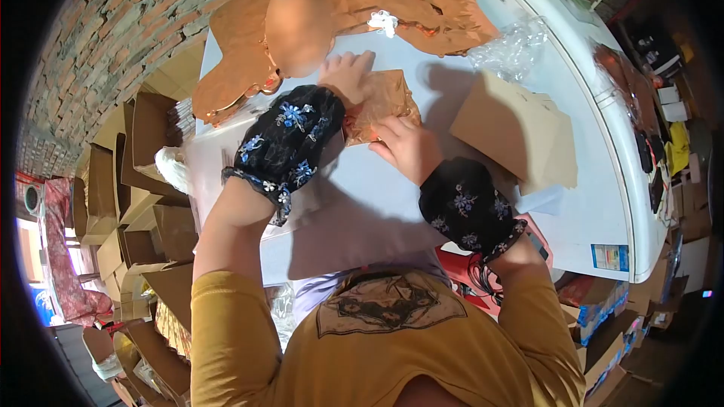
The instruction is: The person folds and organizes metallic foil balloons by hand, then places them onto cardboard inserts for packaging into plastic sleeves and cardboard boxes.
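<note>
A brown folded piece of fabric in clear plastic (388,94) lies on the pale table (343,222) in front of me. My left hand (348,79) is at its far left side, fingers stretched out and spread. On the near edge of the package rests my right hand (411,149), its fingers extended over the plastic and the thumb apart from them. Right of the package is a stack of tan cardboard sheets (516,132). Beyond it, brown garments (445,11) are heaped along the far side, with a small white bundle (383,23) on them.
Crumpled clear plastic bags (513,49) lie at the far right. A white appliance (581,98) borders the table on the right. Open cardboard boxes (154,143) stand on the left beside a brick wall (136,22). A blurred brown shape (300,26) is at the far left.
</note>
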Tool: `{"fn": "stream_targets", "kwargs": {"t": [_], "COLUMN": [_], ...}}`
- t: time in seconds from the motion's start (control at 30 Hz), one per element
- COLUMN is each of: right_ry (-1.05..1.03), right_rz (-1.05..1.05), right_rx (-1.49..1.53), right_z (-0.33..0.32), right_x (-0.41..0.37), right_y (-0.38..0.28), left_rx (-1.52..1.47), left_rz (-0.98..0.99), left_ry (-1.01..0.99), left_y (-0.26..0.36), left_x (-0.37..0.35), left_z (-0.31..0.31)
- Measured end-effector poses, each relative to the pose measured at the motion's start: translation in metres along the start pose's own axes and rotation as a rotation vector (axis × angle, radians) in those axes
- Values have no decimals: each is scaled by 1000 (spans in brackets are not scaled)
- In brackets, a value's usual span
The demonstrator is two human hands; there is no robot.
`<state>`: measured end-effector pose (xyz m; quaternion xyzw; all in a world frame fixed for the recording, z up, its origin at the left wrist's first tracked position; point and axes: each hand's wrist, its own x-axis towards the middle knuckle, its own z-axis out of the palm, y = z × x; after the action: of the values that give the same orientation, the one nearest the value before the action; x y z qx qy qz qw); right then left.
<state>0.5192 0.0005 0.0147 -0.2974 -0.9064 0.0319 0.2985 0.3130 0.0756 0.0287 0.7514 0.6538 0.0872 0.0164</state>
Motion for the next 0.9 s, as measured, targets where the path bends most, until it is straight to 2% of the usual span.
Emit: {"fn": "stream_targets", "kwargs": {"t": [0.1, 0.2, 0.3, 0.33, 0.37, 0.43, 0.67, 0.77, 0.8, 0.83, 0.87, 0.9], "right_ry": [32, 40, 57, 71, 84, 79, 184, 293, 415, 385, 356, 476], "right_rz": [-17, 0, -16, -25, -34, -17, 22, 168, 171, 375, 578, 675], "right_rx": [1, 26, -2, -31, -61, -102, -192, -71, 88, 145, 197, 508], "right_z": [7, 10, 8, 8, 7, 3, 19, 5, 0, -2, -9, -34], "right_x": [-2, -4, -2, -1, 1, 3, 0, 3, 3, -4, -13, -17], "right_y": [3, 3, 2, 1, -1, -7, -10, -8, 1, 15, 29, 33], "left_rx": [-62, -508, -966, -1049, -1131, -1217, -1407, -1528, -1547, -1619, -1638, -1660], "left_rz": [-45, 20, -93, -277, -471, -577, -549, -514, -561, -620, -589, -554], "left_ry": [-216, -394, -562, -593, -600, -566, -544, -601, -617, -627, -530, -438], "left_y": [-4, -34, -89, -89, -89, -78, -55, -45, -32, -24, -11, 1], "left_x": [18, 38, 78, 75, 72, 66, 46, 33, 29, 25, 20, 14], "left_z": [-29, -13, 60, 62, 63, 60, 23, -19, -46, -63, -73, -77]}}
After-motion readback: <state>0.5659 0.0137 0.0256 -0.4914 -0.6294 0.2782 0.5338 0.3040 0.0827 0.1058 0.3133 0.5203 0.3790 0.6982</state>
